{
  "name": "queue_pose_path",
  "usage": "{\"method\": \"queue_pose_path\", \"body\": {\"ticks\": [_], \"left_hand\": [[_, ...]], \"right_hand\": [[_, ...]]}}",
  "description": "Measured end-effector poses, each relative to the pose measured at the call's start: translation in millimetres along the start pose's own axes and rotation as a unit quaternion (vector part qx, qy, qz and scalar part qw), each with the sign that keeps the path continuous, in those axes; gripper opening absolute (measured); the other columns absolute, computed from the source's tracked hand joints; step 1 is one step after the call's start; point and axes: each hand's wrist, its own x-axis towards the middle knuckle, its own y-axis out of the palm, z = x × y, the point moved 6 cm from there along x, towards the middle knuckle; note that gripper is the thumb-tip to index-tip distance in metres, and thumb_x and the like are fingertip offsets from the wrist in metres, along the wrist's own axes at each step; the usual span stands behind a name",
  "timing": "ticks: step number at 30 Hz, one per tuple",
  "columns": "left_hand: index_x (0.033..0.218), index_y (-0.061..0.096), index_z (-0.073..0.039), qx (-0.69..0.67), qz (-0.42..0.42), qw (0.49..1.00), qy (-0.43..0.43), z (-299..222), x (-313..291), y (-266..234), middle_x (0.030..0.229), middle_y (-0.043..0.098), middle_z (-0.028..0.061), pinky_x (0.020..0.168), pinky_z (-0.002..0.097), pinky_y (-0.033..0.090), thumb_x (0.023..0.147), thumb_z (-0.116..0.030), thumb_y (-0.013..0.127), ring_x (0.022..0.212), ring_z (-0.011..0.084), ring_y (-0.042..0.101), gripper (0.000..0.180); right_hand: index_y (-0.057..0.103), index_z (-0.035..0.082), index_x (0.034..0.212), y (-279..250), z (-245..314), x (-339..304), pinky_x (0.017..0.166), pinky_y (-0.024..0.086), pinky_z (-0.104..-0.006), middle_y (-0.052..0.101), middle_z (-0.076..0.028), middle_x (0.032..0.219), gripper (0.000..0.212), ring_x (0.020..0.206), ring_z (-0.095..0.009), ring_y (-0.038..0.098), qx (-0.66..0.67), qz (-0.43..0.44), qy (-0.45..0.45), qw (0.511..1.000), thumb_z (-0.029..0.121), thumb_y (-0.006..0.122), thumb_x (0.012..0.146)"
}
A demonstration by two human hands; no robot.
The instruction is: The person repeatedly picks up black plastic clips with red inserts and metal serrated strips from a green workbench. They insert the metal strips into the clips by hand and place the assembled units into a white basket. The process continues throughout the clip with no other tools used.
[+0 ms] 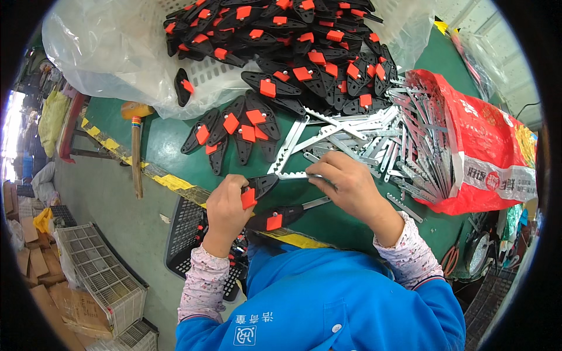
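Observation:
My left hand (227, 206) is closed on a black plastic clamp part (268, 183) with a red tab. Between my right thumb and fingers is a toothed metal strip; my right hand (350, 186) grips one end. The strip's (293, 175) other end meets the tip of the black part; whether it is inside cannot be made out. Just nearer to me lies another black part (281, 219) with a metal strip sticking out of its right end. Several loose black parts (232, 124) with red tabs rest on the green table beyond my left hand.
A heap of black parts (316, 58) fills a plastic-lined white crate at the back. Loose toothed strips (374, 140) spill from a red bag (477, 146) on the right. A mallet (136, 146) lies at the left table edge. Below stands a dark basket (186, 225).

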Motion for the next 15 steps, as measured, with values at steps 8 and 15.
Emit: {"method": "queue_pose_path", "body": {"ticks": [8, 15], "left_hand": [[0.135, 0.063, 0.002, -0.054, 0.094, 0.993, 0.045, -29, 10, 0, 0.119, 0.067, 0.0207, 0.092, 0.0454, 0.055, 0.075, -0.008, 0.089, 0.106, 0.04, 0.067, 0.066], [0.136, 0.063, -0.001, -0.085, 0.125, 0.987, 0.053, -26, 14, 3, 0.114, 0.067, 0.0173, 0.083, 0.0425, 0.057, 0.075, -0.015, 0.09, 0.096, 0.0371, 0.068, 0.068]], "right_hand": [[0.067, 0.01, 0.094, -2, 2, 0, 0.064, 0.049, -0.042, 0.058, -0.005, 0.086, 0.027, 0.079, -0.026, 0.063, -0.141, 0.011, -0.057, 0.988, 0.025, 0.083, 0.079], [0.067, 0.006, 0.102, 23, 13, -1, 0.073, 0.057, -0.0418, 0.061, -0.009, 0.09, 0.032, 0.085, -0.029, 0.066, -0.033, 0.066, -0.055, 0.996, 0.022, 0.084, 0.08]]}}
